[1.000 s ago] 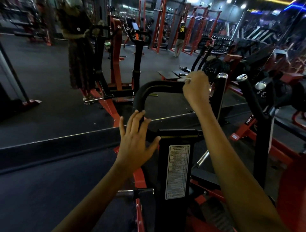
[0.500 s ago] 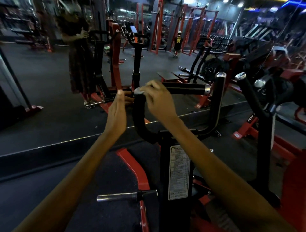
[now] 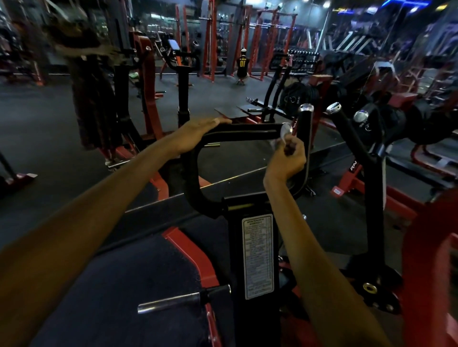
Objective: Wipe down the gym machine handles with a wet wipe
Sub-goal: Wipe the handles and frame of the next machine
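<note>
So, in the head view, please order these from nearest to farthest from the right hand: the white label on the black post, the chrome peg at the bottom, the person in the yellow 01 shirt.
From the right hand:
1. White label, just below it on the black post.
2. Chrome peg, lower left, beside the red frame.
3. Person in the 01 shirt, far across the gym floor, at the top centre.

Handle bar (image 3: 244,132): matte black, silver end cap. Wipe (image 3: 277,141): pale, whitish. Upright post (image 3: 257,272): black; label (image 3: 257,256) white, fine black print in rows. Frame rail (image 3: 190,250): red-orange. Peg (image 3: 171,301): chrome with black collar. Floor (image 3: 37,128): dark grey. Racks (image 3: 210,42): red-orange. Distant person's shirt (image 3: 242,65): black, yellow "01". Ceiling strip (image 3: 406,3): blue.
</note>
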### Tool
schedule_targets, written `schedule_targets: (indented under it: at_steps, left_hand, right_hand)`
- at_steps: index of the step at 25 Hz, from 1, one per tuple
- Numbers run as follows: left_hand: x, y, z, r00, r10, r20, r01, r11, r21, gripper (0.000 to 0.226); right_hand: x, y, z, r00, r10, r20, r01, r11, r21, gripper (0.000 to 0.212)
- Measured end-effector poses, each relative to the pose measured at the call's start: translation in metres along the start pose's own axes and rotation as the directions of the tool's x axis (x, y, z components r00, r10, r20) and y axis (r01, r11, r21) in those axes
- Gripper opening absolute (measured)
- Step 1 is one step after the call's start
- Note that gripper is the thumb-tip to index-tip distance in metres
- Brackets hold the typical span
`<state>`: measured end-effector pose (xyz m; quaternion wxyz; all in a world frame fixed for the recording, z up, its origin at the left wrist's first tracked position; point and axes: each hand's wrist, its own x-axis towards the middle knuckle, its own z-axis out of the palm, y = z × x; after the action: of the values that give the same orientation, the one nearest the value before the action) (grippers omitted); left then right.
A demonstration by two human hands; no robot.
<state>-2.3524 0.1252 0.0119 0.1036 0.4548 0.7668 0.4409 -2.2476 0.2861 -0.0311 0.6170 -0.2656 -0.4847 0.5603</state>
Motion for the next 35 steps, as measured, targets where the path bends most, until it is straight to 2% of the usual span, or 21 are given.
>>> schedule_targets:
  at_steps: [2, 5, 8, 11, 13, 16, 18, 19, 21, 23, 25, 26, 27, 29, 31, 32, 33, 34, 35]
  left_hand:
    - [-0.002, 0.000, -0.001, 1.000, -0.001, 0.006, 0.002, 0.997, -0.080, 0.035]
    - [-0.003, -0.001, -0.001, 1.000, 0.004, 0.007, -0.003, 0.985, -0.172, 0.043]
    - [-0.003, 0.000, 0.001, 1.000, -0.002, -0.005, 0.001, 0.970, -0.244, 0.054]
    - [-0.002, -0.005, -0.001, 1.000, -0.002, 0.020, 0.009, 0.943, -0.332, 0.066]
    - [-0.002, -0.005, -0.001, 0.999, -0.008, 0.033, 0.020, 0.919, -0.393, 0.073]
    - [-0.004, -0.001, 0.001, 0.997, -0.026, 0.077, 0.063, 0.853, -0.519, 0.077]
    - [-0.004, 0.001, 0.001, 0.997, -0.022, 0.070, 0.054, 0.860, -0.507, 0.070]
    - [-0.004, 0.001, 0.002, 0.999, -0.011, 0.033, 0.025, 0.890, -0.456, 0.061]
    - [-0.005, -0.001, 0.006, 0.995, 0.016, -0.096, -0.040, 0.968, -0.247, 0.037]
    - [-0.008, -0.001, 0.011, 0.978, 0.058, -0.202, -0.073, 0.995, -0.065, 0.027]
    - [-0.010, -0.002, 0.013, 0.972, 0.064, -0.226, -0.078, 0.995, -0.055, 0.023]
    - [-0.012, -0.003, 0.013, 0.972, 0.048, -0.230, -0.070, 0.994, -0.088, 0.021]
    - [-0.013, -0.003, 0.013, 0.970, 0.030, -0.241, -0.061, 0.991, -0.123, 0.020]
    - [-0.014, -0.004, 0.014, 0.962, 0.006, -0.273, -0.047, 0.989, -0.142, 0.022]
    - [-0.018, -0.005, 0.017, 0.955, -0.007, -0.298, -0.030, 0.992, -0.120, 0.027]
    - [-0.020, -0.005, 0.018, 0.952, -0.010, -0.306, -0.024, 0.994, -0.108, 0.028]
    - [-0.022, -0.006, 0.019, 0.949, -0.007, -0.316, -0.024, 0.995, -0.094, 0.028]
    - [-0.023, -0.006, 0.020, 0.944, -0.001, -0.329, -0.025, 0.997, -0.076, 0.028]
    - [-0.025, -0.006, 0.020, 0.940, 0.002, -0.342, -0.022, 0.998, -0.054, 0.028]
  right_hand:
    - [-0.007, 0.003, 0.002, 1.000, -0.010, 0.020, 0.010, 1.000, 0.010, 0.013]
    - [-0.028, 0.006, 0.007, 0.988, -0.063, 0.141, 0.065, 0.998, -0.009, 0.010]
    - [-0.062, 0.010, 0.018, 0.934, -0.171, 0.313, 0.179, 0.984, 0.003, 0.009]
    - [-0.081, 0.014, 0.026, 0.902, -0.218, 0.373, 0.210, 0.976, 0.062, 0.008]
    - [-0.089, 0.015, 0.028, 0.855, -0.238, 0.461, 0.230, 0.970, 0.075, 0.007]
    - [-0.095, 0.011, 0.025, 0.747, -0.213, 0.629, 0.246, 0.969, 0.035, 0.011]
    - [-0.087, 0.008, 0.019, 0.624, -0.210, 0.753, 0.289, 0.957, 0.027, 0.011]
    - [-0.083, 0.006, 0.015, 0.552, -0.214, 0.806, 0.323, 0.946, 0.029, 0.011]
    - [-0.081, 0.001, 0.003, 0.401, -0.242, 0.884, 0.437, 0.898, 0.048, 0.011]
    - [-0.083, -0.002, -0.016, 0.213, -0.238, 0.948, 0.610, 0.790, 0.061, 0.012]
    - [-0.078, -0.007, -0.033, 0.054, -0.093, 0.994, 0.744, 0.667, 0.023, 0.012]
    - [-0.076, -0.013, -0.037, 0.041, -0.021, 0.999, 0.786, 0.618, -0.019, 0.012]
    - [-0.074, -0.017, -0.037, 0.069, -0.019, 0.997, 0.803, 0.595, -0.044, 0.012]
    - [-0.080, -0.019, -0.029, 0.151, -0.206, 0.967, 0.807, 0.591, 0.000, 0.014]
    - [-0.096, -0.014, -0.023, 0.174, -0.351, 0.920, 0.820, 0.569, 0.062, 0.021]
    - [-0.103, -0.010, -0.026, 0.170, -0.377, 0.910, 0.819, 0.568, 0.082, 0.025]
    - [-0.106, -0.002, -0.034, 0.134, -0.400, 0.907, 0.824, 0.553, 0.123, 0.026]
    - [-0.104, 0.004, -0.044, 0.047, -0.416, 0.908, 0.847, 0.498, 0.184, 0.024]
    - [-0.099, 0.010, -0.056, -0.090, -0.414, 0.906, 0.890, 0.375, 0.259, 0.019]
